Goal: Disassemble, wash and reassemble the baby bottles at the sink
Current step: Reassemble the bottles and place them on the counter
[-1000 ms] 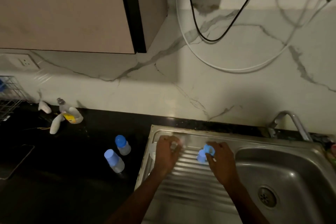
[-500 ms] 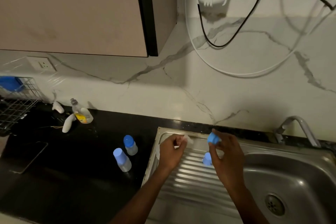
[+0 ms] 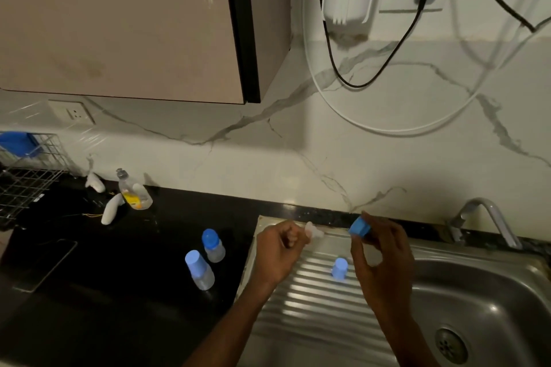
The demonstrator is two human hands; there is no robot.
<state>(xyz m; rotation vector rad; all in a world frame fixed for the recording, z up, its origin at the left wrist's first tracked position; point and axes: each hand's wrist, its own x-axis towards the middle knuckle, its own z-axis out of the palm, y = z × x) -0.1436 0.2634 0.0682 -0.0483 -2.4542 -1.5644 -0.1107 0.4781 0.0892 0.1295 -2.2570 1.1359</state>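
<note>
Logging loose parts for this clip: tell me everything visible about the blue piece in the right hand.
The blue ring looks like a short, opaque plastic screw collar with a flat end. It is tilted and raised above the back edge of the steel drainboard. The right hand pinches it between fingertips and thumb; nothing else touches it. Its inside is not visible.

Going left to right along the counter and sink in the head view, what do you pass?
Wire rack → soap bottle → two capped baby bottles → left hand holding a clear teat → blue cap on the drainboard → right hand holding a blue ring → tap.
</note>
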